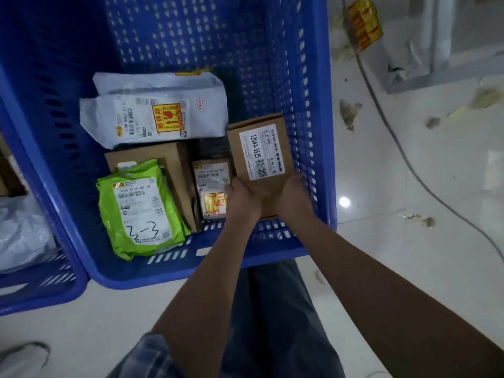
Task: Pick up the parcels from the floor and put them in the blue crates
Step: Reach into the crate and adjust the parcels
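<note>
Both hands, the left hand (241, 199) and right hand (293, 195), grip a brown cardboard box (260, 156) low inside the blue crate (321, 132), beside a green parcel (139, 208) and white mailers (152, 118) already loaded; release remains, and any parcels left on the floor are out of view.

Glossy white tiled floor (409, 241) crossed by a grey cable (425, 184).
</note>
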Tool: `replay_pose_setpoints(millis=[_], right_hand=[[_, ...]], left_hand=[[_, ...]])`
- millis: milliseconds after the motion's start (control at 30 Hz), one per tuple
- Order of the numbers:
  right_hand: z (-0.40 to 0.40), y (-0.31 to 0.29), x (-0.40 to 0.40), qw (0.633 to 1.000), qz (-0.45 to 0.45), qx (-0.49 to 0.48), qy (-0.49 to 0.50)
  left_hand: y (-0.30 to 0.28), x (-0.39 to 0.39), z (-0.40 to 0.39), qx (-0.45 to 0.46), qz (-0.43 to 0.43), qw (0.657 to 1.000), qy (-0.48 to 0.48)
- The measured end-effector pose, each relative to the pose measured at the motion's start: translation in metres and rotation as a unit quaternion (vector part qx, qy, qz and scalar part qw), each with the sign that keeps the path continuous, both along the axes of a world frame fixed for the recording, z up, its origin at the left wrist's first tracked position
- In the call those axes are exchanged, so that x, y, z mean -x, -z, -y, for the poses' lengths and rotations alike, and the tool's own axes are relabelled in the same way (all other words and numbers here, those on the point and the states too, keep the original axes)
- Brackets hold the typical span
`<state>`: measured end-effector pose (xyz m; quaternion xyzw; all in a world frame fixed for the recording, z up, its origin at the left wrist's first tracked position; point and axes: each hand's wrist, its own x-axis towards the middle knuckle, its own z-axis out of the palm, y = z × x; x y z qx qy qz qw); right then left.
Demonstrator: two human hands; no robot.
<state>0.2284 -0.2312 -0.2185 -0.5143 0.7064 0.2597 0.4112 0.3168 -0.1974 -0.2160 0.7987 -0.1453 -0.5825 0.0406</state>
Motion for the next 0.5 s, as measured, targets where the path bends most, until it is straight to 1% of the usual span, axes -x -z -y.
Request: replay_pose_setpoints(millis=[67, 133, 233, 333, 400, 500], right_hand=[[-0.005, 0.014, -0.004, 0.997, 0.025, -0.01, 0.075], [-0.006, 0.023, -0.006, 0.995, 0.029, -0.01, 0.096], [-0.001, 0.034, -0.006, 0.995, 0.003, -0.035, 0.089], [0.002, 0.046, -0.006, 0.999, -0.004, -0.016, 0.045], [0.002, 0.053, -0.005, 0.999, -0.013, -0.012, 0.034], [0.002, 0.054, -0.006, 0.999, -0.031, -0.009, 0.005]], left_hand=[[0.007, 0.001, 0.002, -0.018, 0.002, 0.999, 0.028], [0.013, 0.0, 0.005, -0.023, -0.006, 0.999, 0.04], [0.02, -0.004, 0.008, -0.054, -0.018, 0.995, 0.083], [0.025, -0.004, 0.005, -0.07, -0.024, 0.987, 0.14], [0.031, -0.001, 0.002, -0.07, -0.021, 0.982, 0.173], [0.038, 0.004, 0.002, -0.086, -0.005, 0.965, 0.248]])
